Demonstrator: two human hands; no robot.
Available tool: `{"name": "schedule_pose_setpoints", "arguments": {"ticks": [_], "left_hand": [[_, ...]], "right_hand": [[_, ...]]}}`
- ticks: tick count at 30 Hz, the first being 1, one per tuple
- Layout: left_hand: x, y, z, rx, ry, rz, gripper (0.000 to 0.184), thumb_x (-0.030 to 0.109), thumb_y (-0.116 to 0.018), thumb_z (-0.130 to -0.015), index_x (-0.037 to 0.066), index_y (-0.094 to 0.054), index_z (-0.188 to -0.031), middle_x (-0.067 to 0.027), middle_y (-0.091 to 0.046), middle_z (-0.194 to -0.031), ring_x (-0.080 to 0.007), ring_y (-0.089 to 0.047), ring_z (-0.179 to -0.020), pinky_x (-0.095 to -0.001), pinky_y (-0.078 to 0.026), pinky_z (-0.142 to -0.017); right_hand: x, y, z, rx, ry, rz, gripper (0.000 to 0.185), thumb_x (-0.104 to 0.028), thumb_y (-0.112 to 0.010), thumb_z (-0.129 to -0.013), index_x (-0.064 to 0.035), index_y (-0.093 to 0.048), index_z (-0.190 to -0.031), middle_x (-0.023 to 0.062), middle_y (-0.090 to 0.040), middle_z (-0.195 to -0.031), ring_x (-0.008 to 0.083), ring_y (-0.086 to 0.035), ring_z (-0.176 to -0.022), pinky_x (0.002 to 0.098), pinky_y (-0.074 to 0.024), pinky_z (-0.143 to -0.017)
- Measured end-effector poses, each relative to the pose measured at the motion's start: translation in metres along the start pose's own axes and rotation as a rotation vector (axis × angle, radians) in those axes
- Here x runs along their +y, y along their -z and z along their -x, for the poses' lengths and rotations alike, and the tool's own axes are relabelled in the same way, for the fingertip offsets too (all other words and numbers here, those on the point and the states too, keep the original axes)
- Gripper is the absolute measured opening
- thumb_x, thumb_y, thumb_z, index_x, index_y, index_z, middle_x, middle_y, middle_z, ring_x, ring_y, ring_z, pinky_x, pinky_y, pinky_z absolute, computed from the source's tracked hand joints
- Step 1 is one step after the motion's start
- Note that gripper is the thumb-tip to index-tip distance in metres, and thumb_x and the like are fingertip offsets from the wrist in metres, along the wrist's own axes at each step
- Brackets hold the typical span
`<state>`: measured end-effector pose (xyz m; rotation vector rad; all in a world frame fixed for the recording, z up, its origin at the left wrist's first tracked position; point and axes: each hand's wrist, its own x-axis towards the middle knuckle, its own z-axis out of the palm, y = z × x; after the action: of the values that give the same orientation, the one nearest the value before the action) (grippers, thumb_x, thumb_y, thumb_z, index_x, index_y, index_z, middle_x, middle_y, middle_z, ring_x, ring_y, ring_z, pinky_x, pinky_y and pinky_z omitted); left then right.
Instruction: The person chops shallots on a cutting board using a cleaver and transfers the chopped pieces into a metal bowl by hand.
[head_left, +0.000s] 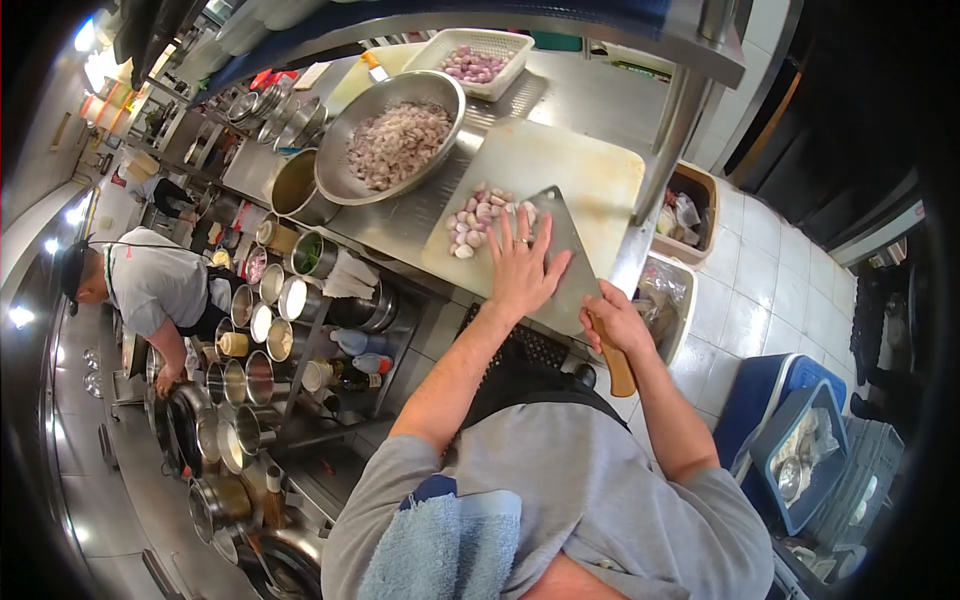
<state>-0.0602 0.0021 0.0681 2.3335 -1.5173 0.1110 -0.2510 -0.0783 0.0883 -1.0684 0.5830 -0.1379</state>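
My right hand (pixel 618 322) is wrapped round the wooden handle of a broad-bladed cleaver (pixel 574 290). The blade lies low over a white cutting board (pixel 590 165). Fingers spread, my left hand (pixel 525 268) rests flat against the blade's left part, with a ring on one finger. Just beyond its fingertips is a small pile of peeled shallots (pixel 470 222), some whole and some seemingly cut. Part of the pile is hidden under the hand and blade.
A large steel bowl (pixel 330 165) holds chopped shallots, and a white basket (pixel 525 58) holds whole ones. A metal post (pixel 682 140) stands right of the board. Bins (pixel 710 205) sit on the floor at right. At left, a co-worker (pixel 160 280) bends over pans near several pots.
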Motion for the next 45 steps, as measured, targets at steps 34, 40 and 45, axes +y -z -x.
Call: {"name": "schedule_pose_setpoints", "arguments": {"ticks": [34,40,45], "left_hand": [[-0.084,-0.025,-0.027,-0.151,-0.441,0.253,0.035,0.003,-0.056,-0.088,-0.007,-0.06,-0.122,-0.026,-0.058,-0.131,-0.0422,-0.052,-0.125,-0.0453,-0.043,-0.107],[-0.054,-0.02,0.024,-0.193,-0.364,0.31,0.033,0.0,-0.056,-0.087,-0.004,-0.064,-0.119,-0.0238,-0.06,-0.129,-0.0385,-0.051,-0.129,-0.0421,-0.045,-0.107],[-0.035,-0.006,0.021,-0.228,-0.303,0.317,0.018,-0.003,-0.057,-0.081,-0.002,-0.067,-0.096,-0.0171,-0.065,-0.104,-0.0353,-0.06,-0.105,-0.0422,-0.051,-0.091]], "right_hand": [[-0.016,0.011,-0.003,0.507,-0.12,0.232,0.015,-0.018,-0.052,-0.1,-0.0037,-0.053,-0.105,0.0028,-0.053,-0.067,0.0123,-0.051,-0.045,0.0295,-0.0427,-0.039],[-0.01,0.038,0.004,0.393,-0.084,0.19,0.017,-0.019,-0.051,-0.101,-0.0043,-0.054,-0.11,0.0029,-0.053,-0.068,0.0123,-0.051,-0.046,0.0292,-0.0427,-0.039],[-0.014,0.061,0.01,0.293,-0.068,0.226,0.017,-0.018,-0.05,-0.102,-0.0043,-0.054,-0.111,0.0029,-0.052,-0.068,0.0123,-0.05,-0.046,0.0295,-0.0433,-0.039]]}}
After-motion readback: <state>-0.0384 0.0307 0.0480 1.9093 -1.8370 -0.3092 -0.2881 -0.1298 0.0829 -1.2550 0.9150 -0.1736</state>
